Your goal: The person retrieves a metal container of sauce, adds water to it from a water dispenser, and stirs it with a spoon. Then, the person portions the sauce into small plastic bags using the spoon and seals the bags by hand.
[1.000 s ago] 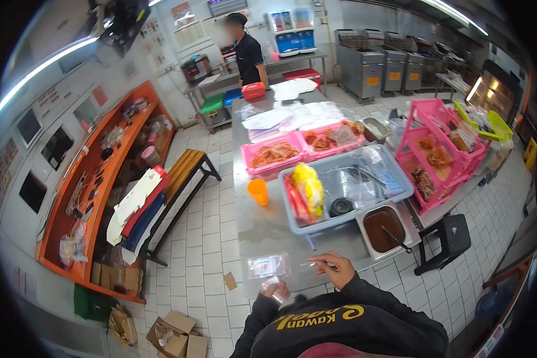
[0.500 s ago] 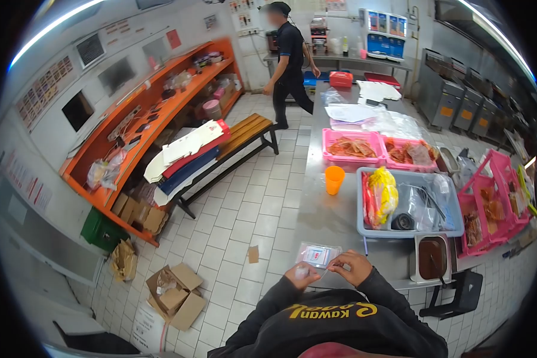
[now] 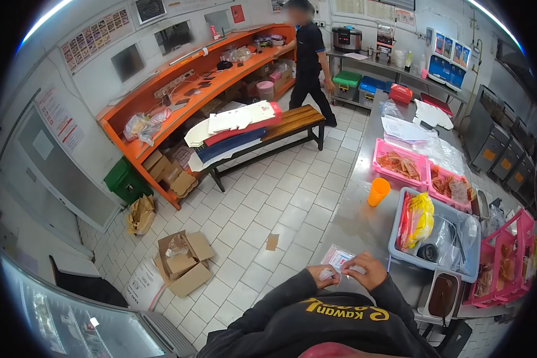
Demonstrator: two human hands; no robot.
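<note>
My left hand [image 3: 320,276] is closed around a small bunch of clear plastic [image 3: 326,274] near the table's front edge. Close beside it, my right hand [image 3: 369,269] has its fingers pinched together at the left hand's fingertips; what they grip is too small to make out. Just beyond both hands lies a clear packet with a white, blue and red label [image 3: 338,257], partly covered by them. Farther up the steel table [image 3: 355,230] stands an orange cup [image 3: 378,191].
Right of my hands are a grey-blue tub [image 3: 400,253] with yellow and red packets, a steel container of brown sauce [image 3: 440,293] and pink baskets [image 3: 380,167]. A bench [image 3: 304,119] carries stacked card. An open carton [image 3: 182,262] sits on the floor. A person [image 3: 310,59] walks by the orange shelf.
My view has swung left, so everything shifts right in the picture. The person has moved closer to the orange shelf, one arm now reaching toward it. My hands stay together over the packet.
</note>
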